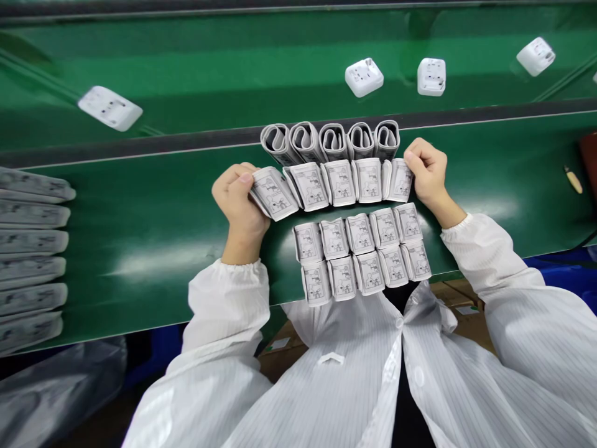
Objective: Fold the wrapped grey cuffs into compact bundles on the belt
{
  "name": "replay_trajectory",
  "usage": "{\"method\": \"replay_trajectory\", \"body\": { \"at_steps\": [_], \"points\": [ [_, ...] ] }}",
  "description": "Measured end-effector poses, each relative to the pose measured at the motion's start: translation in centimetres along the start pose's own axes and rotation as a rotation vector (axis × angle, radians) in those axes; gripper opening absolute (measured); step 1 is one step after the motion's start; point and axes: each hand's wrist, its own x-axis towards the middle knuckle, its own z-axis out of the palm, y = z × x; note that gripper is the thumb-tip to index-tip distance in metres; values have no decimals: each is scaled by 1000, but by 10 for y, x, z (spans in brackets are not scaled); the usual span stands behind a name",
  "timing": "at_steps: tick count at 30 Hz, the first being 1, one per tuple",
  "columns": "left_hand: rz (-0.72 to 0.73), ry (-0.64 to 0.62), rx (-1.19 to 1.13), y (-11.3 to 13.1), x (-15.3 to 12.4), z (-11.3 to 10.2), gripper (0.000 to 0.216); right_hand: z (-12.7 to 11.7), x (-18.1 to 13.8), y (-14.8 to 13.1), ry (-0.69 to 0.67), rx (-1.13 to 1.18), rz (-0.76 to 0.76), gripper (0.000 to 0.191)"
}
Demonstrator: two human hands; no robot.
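My left hand (pixel 239 202) pinches the left-end folded paper leaflet (pixel 274 193), which tilts away from its neighbours. At the other end, my right hand (pixel 429 172) has thumb and fingers closed on the edge of another folded leaflet (pixel 400 180). Between them stand several printed leaflets (pixel 339 182) side by side. Just behind, a row of rolled leaflets (pixel 333 142) shows its coiled ends. Closer to my body lie two rows of folded leaflets (pixel 360 233) with the same line drawing, touching neither hand.
White plug adapters (pixel 364 78) sit on the green conveyor belt (pixel 242 68) beyond the dark rail. Stacked leaflets (pixel 32 239) line the left of the green table (pixel 140 230). A small tool with a pale handle (pixel 573 180) lies at the right.
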Motion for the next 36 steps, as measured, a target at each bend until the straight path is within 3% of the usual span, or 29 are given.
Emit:
{"method": "replay_trajectory", "body": {
  "at_steps": [8, 24, 36],
  "points": [
    [16, 4, 0, 1, 2, 3, 32, 3, 2, 0, -56, 115, 115, 78],
    [-21, 84, 103, 4, 3, 5, 25, 3, 3, -8, -86, 89, 117, 82],
    [-34, 71, 59, 1, 2, 2, 28, 3, 3, -10, -77, 85, 127, 84]
  ]
}}
